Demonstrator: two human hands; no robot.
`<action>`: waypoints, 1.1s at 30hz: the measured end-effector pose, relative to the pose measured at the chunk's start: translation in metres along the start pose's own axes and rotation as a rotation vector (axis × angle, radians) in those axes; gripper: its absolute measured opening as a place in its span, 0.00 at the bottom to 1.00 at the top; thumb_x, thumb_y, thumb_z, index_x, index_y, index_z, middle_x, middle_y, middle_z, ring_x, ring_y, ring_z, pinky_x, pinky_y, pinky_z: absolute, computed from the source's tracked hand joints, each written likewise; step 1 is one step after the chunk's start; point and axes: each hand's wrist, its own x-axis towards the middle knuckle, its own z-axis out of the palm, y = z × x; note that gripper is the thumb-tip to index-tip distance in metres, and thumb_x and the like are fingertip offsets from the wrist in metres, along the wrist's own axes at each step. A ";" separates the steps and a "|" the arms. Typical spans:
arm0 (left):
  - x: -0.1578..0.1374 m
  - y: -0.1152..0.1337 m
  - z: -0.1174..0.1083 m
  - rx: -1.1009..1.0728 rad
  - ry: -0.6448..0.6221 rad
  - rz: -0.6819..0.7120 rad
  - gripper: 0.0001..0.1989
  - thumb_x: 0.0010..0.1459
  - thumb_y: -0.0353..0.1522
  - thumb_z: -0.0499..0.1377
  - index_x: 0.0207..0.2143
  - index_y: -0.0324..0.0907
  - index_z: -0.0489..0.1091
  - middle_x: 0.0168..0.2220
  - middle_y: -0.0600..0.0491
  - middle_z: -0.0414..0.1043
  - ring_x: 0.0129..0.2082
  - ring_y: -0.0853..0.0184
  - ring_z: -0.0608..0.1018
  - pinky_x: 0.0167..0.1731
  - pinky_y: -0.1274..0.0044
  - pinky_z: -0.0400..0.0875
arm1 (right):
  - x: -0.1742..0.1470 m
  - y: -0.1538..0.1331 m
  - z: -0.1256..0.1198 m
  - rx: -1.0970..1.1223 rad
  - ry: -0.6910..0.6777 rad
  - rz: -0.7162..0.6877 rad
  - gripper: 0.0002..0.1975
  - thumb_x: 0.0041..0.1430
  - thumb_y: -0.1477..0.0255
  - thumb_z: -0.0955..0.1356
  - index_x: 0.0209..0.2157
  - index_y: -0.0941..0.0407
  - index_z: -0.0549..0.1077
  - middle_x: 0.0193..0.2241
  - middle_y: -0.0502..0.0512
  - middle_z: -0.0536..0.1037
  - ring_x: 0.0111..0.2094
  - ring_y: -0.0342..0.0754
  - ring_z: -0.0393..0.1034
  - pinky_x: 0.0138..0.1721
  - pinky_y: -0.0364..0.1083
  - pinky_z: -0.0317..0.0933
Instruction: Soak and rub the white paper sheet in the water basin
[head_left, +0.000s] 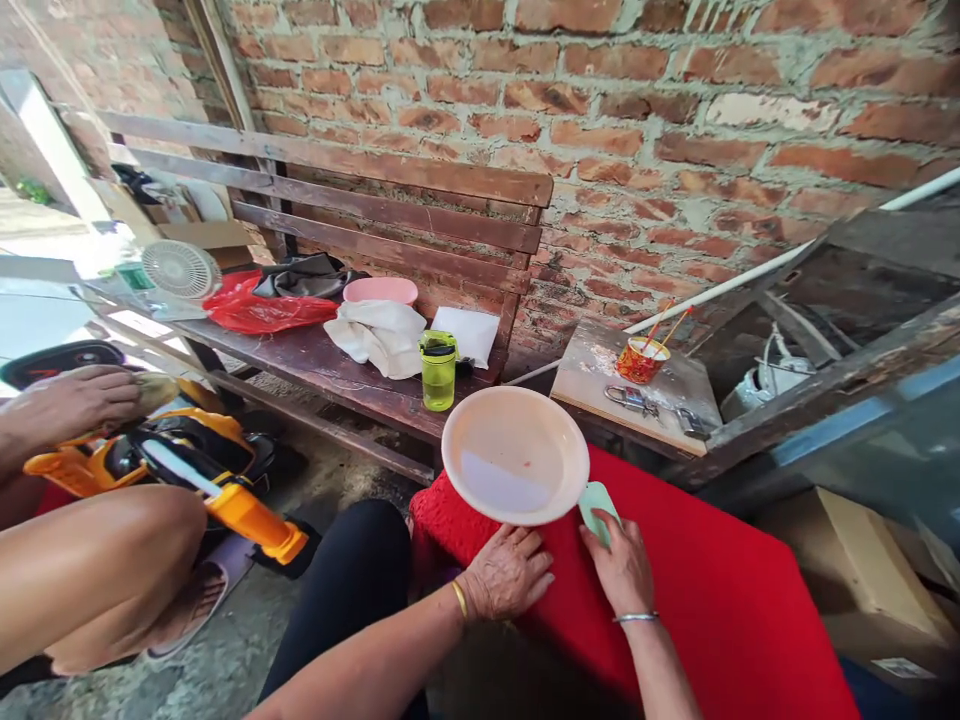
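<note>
A cream plastic basin point(517, 455) stands on a red cloth point(697, 560), with what looks like clear water and a small reddish speck in it. My left hand point(508, 572), with a gold bangle at the wrist, rests just in front of the basin, its fingers stretched out over the cloth and nothing in them. Beside the basin's right rim, my right hand point(619, 560) grips a pale green, rounded flat piece point(596, 505) between thumb and fingers. Whether that piece is soap or a sponge I cannot tell. A silver bangle circles the right wrist.
Behind the basin, a wooden bench point(375, 410) carries a green bottle point(438, 372), white cloth point(379, 335), pink bowl point(381, 290), red bag point(262, 305) and fan point(180, 268). A board point(585, 360) holds a padlock point(630, 398). Another person's hand point(82, 405) is left, near a yellow-black ride-on toy point(255, 520).
</note>
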 end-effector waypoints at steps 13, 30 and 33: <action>-0.001 0.002 -0.005 0.001 0.003 -0.033 0.10 0.66 0.35 0.56 0.47 0.46 0.73 0.49 0.50 0.73 0.52 0.61 0.73 0.57 0.67 0.62 | -0.054 0.075 -0.062 0.130 0.166 0.171 0.27 0.52 0.48 0.64 0.43 0.53 0.78 0.34 0.60 0.71 0.42 0.61 0.68 0.46 0.58 0.64; -0.004 0.003 0.002 -0.006 0.034 -0.050 0.10 0.66 0.34 0.55 0.47 0.47 0.73 0.50 0.51 0.73 0.53 0.61 0.73 0.58 0.66 0.62 | -0.047 0.121 -0.073 0.057 0.217 0.249 0.28 0.49 0.47 0.66 0.43 0.53 0.78 0.32 0.59 0.72 0.40 0.61 0.68 0.43 0.59 0.64; -0.004 0.002 0.003 -0.009 0.035 -0.047 0.10 0.66 0.35 0.55 0.47 0.47 0.72 0.49 0.51 0.73 0.52 0.62 0.73 0.57 0.67 0.62 | -0.020 0.065 -0.045 0.082 0.120 0.080 0.23 0.53 0.53 0.66 0.44 0.53 0.78 0.35 0.58 0.72 0.41 0.56 0.68 0.46 0.54 0.64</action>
